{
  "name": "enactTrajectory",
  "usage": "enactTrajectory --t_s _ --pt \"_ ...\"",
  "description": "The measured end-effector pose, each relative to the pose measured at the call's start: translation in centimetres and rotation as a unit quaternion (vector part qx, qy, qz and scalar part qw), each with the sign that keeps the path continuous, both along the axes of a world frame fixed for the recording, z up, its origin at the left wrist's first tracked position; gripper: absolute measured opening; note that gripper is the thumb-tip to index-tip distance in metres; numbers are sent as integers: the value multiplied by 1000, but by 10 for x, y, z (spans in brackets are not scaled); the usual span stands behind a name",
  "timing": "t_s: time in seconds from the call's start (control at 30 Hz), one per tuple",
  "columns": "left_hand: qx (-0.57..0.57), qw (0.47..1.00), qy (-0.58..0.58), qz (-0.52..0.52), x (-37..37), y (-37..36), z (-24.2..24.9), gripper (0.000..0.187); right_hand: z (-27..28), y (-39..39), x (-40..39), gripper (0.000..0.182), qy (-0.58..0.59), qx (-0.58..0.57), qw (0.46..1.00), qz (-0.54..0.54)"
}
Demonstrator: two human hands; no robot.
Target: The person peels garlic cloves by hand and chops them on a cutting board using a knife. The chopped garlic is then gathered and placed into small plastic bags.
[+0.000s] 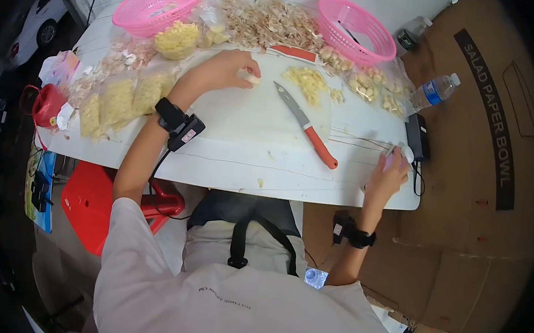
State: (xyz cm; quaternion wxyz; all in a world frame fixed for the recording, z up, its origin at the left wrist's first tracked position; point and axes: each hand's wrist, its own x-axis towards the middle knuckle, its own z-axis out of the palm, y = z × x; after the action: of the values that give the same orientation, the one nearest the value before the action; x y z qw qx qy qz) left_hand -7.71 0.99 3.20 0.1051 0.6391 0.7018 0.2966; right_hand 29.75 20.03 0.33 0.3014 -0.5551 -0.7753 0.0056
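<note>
The left hand (229, 71) pinched a small whitish clove (252, 78) over the flat milky-white cutting board (233, 124) on the white bench (315, 186), left of the orange-handled steel knife (307, 128). The right hand (386, 177) curled near a small white object (408, 154); its grasp was unclear.

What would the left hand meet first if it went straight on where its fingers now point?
Probably the tip of the knife, lying to the right of the left hand, with the chopped pale pieces beyond it. The hand's height is unclear, so it might pass above.
</note>
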Motion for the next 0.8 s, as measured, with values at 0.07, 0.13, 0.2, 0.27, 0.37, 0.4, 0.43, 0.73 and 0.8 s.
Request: enactTrajectory --t_s 0.07,0.13,0.2,0.27,0.37,0.4,0.43,0.73,0.8 --pt "-22 1000 21 0 5 3 -1 28 -4 -7 -3 45 -21 114 982 147" --pt "-35 995 92 36 9 5 -1 25 13 -44 -23 47 14 46 969 241" --pt "-28 995 94 31 11 4 0 24 23 -66 -34 48 29 -6 958 286" --pt "-24 995 96 29 9 2 -2 23 25 -78 -43 49 -13 -61 941 332" --pt "13 997 68 42 5 2 -2 23 20 -79 -48 49 -7 -67 937 343" --pt "20 998 35 51 7 1 0 24 20 -78 -50 49 -6 -67 938 341" --pt "27 998 3 61 9 -1 0 24 20 -77 -50 50 -9 -76 930 358" --pt "1 995 -97 -4 40 1 13 21 13 -77 -61 53 7 -49 932 358" --pt "2 994 -107 -8 45 4 10 21 15 -78 -60 53 20 -49 934 354"
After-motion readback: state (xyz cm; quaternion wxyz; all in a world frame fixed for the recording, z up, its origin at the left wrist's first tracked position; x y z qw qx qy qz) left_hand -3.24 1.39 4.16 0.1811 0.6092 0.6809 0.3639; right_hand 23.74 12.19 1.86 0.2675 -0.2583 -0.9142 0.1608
